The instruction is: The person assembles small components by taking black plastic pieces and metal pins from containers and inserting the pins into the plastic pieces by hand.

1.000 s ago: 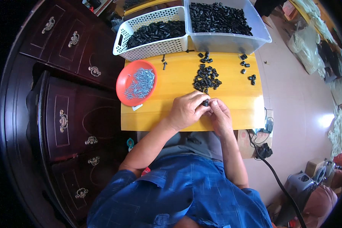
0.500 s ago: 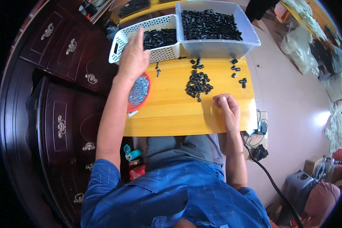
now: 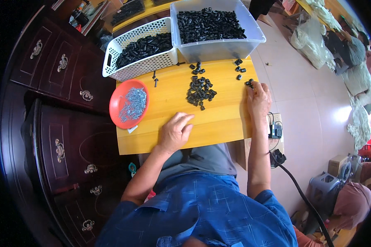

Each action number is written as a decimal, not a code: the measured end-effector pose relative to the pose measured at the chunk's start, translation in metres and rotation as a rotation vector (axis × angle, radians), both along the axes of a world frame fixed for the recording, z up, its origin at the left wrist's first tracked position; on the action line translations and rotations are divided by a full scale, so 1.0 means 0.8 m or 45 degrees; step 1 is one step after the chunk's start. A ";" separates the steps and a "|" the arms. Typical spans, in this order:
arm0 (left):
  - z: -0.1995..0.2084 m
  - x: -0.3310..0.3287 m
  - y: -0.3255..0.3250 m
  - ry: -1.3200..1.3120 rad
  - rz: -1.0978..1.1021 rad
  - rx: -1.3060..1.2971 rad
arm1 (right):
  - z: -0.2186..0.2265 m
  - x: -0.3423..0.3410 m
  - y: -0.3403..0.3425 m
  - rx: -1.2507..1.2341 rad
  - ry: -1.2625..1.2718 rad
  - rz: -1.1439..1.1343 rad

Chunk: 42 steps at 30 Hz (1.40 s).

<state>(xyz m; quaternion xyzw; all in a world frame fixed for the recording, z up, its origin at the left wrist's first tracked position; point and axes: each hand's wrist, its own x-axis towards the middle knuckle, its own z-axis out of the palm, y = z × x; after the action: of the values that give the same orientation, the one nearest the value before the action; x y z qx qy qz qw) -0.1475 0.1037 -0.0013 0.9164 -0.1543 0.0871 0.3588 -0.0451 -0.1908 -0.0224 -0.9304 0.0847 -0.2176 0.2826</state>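
Note:
My left hand [image 3: 176,132] hovers over the table's near edge. Its fingers are loosely bent, with the thumb apart from the forefinger and nothing visible between them. At the table's right edge my right hand [image 3: 259,100] has its fingertips closed on a small black cylindrical part [image 3: 249,83] in a little cluster. Its other fingers hide some of that cluster. Mid-table lies a loose pile of similar short black parts [image 3: 200,90]. Near the left edge, a red-orange dish [image 3: 116,101] holds many small silvery metal pieces [image 3: 135,103], perhaps screws.
A white perforated basket [image 3: 148,63] and a clear plastic bin [image 3: 218,52], both full of black parts, stand along the back of the yellow table [image 3: 165,99]. Dark drawers [image 3: 70,131] flank the left. A black cable [image 3: 294,191] runs down on the right, below an adapter [image 3: 275,131].
My left hand has come back from the white basket to the table's near edge, uncovering the dish. My right hand has reached forward and right to the cluster at the edge.

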 end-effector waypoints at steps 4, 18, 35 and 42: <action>0.003 0.020 -0.003 0.040 0.019 -0.013 | -0.007 0.000 -0.005 -0.083 -0.032 0.037; 0.028 0.138 -0.056 -0.127 -0.136 0.059 | -0.011 -0.049 0.006 -0.197 -0.104 0.197; 0.030 0.168 -0.092 -0.157 -0.222 0.237 | -0.002 -0.066 0.016 0.395 -0.128 0.227; 0.004 0.248 -0.144 -0.191 -0.310 0.393 | -0.004 -0.060 0.017 0.676 -0.151 0.254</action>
<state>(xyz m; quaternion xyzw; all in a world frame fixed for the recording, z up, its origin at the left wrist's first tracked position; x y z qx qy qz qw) 0.0510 -0.0119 0.0017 0.9261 -0.3017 0.0866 0.2094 -0.0932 -0.1772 -0.0252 -0.8132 0.0300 -0.2128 0.5408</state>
